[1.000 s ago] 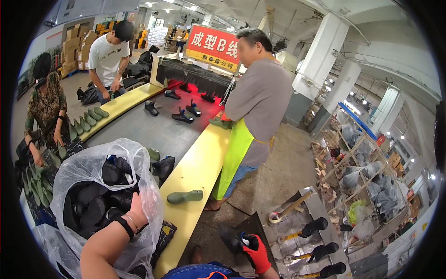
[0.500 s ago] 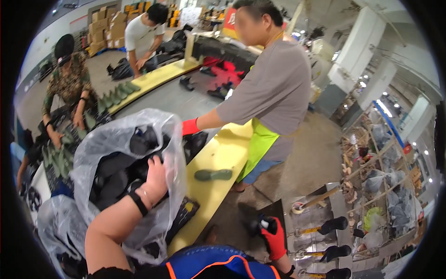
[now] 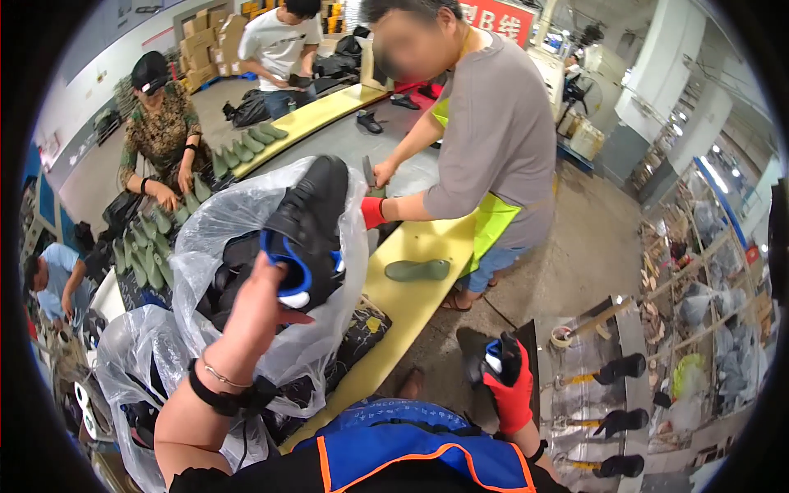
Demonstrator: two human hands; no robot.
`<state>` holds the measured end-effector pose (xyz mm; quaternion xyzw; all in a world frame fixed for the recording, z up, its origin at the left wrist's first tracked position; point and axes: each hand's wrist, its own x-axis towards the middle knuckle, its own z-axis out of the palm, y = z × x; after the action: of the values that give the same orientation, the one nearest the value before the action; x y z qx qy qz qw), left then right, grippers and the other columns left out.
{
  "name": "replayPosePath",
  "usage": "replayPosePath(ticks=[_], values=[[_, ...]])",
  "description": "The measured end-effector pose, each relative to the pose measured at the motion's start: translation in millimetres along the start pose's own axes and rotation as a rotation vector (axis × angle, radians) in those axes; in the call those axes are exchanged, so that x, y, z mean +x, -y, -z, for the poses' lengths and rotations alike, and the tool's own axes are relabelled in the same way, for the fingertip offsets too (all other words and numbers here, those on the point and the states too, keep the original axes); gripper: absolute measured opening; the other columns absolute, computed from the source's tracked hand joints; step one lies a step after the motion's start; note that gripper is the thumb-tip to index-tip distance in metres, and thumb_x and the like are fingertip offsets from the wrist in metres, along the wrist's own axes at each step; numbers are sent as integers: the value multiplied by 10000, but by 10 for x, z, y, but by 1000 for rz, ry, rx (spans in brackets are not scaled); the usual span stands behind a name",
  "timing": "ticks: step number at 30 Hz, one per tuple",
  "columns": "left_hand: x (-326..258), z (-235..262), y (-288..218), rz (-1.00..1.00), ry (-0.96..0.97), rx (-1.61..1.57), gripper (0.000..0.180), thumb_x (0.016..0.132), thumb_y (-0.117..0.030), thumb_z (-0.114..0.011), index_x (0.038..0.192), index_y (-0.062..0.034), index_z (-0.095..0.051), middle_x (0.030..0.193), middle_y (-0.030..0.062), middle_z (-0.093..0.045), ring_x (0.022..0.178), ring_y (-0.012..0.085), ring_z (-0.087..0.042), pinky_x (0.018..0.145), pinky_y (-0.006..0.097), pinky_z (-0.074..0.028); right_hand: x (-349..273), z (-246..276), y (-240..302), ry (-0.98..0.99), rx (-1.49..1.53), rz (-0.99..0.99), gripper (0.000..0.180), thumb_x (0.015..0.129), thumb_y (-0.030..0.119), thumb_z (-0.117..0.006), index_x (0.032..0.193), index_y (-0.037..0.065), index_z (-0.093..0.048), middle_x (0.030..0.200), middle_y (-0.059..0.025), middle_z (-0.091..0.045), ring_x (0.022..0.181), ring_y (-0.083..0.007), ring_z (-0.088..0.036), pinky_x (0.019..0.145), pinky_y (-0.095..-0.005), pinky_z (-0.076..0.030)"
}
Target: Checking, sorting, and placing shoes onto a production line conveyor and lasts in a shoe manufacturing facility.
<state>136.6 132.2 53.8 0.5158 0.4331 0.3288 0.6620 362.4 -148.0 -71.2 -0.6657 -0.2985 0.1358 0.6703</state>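
So the left hand point(image 3: 263, 300) is up over a clear plastic bag point(image 3: 238, 246) stuffed with dark shoes, fingers point(image 3: 288, 314) wrapped around a black shoe point(image 3: 308, 226) with a blue lining, gripping it at the collar. The shoe sits at the mouth of the bag, toe pointing up and away. There's a black wristband point(image 3: 215, 396) and a thin bracelet on that wrist.

The right hand point(image 3: 511, 386) is in a red glove, low by the person's side, clenched on another black shoe point(image 3: 479, 357) with a bit of blue showing. That one hangs over the concrete floor point(image 3: 575, 246), just beside a metal rack point(image 3: 608, 386) with black shoe forms stuck on pegs.

A second bag point(image 3: 136, 361) sits lower left, touching the first. To the right of the bags runs a long yellow tabletop point(image 3: 427, 238) with a green insole point(image 3: 417, 269) lying flat on it. A co-worker point(image 3: 493, 131) in a grey shirt and bright green apron stands at that tabletop, leaning toward the bag, with a red-gloved hand point(image 3: 374, 212) right up against it. Farther back, another person point(image 3: 160, 123) handles rows of green insoles point(image 3: 148, 242).
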Motion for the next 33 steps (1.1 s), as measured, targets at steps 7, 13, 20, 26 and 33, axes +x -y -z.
replayPosePath(ticks=[7, 13, 20, 26, 33], values=[[-55, -917, 913, 249, 809, 616, 464, 894, -303, -400, 1276, -40, -390, 728, 102, -594, 478, 187, -585, 393, 309, -509, -120, 59, 419, 119, -947, 397, 699, 681, 203, -811, 1288, 40, -506, 1111, -172, -638, 995, -335, -636, 823, -385, -518], [-296, -1337, 1543, 470, 1244, 1056, 550, 908, -431, -367, 1091, 41, -583, 764, 116, -620, 598, 225, -634, 481, 387, -533, -690, 441, 91, 678, -1001, -93, 793, 750, 407, -719, 1435, 189, -384, 1170, -174, -618, 1038, -345, -613, 845, -408, -492], [-762, -1377, 1418, -678, 1071, 1038, 345, 944, -378, -503, 953, -33, -509, 888, 234, -641, 795, 445, -618, 702, 472, -504, -880, 572, -91, 692, -799, -322, 735, 760, 396, -690, 1416, 191, -429, 1153, -161, -647, 1035, -331, -629, 863, -393, -492], [-279, -1294, 1426, -210, 1600, 789, 531, 853, -233, -713, 1290, -104, -438, 1068, 62, -598, 839, 136, -601, 760, 285, -509, -849, 558, 23, 361, -712, -361, 721, 713, 343, -769, 1333, 137, -467, 1085, -167, -659, 998, -327, -645, 824, -388, -510], [-528, -1278, 1107, -620, 1024, 820, 634, 818, -66, -659, 1372, -263, -422, 845, 160, -628, 790, 333, -654, 691, 389, -521, -661, 368, 461, 93, -803, 232, 650, 684, 216, -790, 1240, 37, -505, 1098, -164, -625, 1014, -351, -601, 851, -407, -490]])
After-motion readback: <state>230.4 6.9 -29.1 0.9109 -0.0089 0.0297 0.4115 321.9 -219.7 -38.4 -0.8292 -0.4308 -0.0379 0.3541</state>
